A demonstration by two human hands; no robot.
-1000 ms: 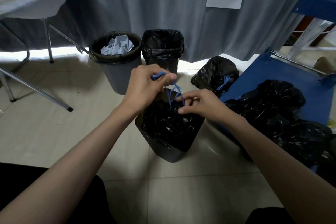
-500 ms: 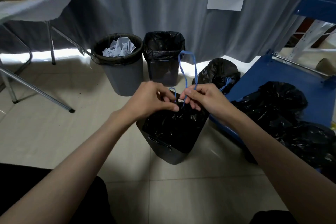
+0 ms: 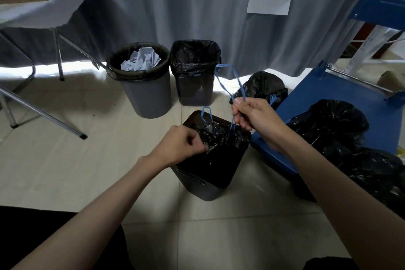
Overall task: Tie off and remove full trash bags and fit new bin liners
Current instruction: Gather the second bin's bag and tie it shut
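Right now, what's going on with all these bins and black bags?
A person is tying off the black bag in the nearest bin. The right hand pulls up a blue drawstring while the left hand grips the gathered plastic. The bag is not yet lifted out. Behind stand a round bin holding crumpled paper and a freshly lined bin; tied bags lie at right.

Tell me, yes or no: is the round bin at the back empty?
No, the round bin at the back, lined with a black bag, holds crumpled white paper near its rim.
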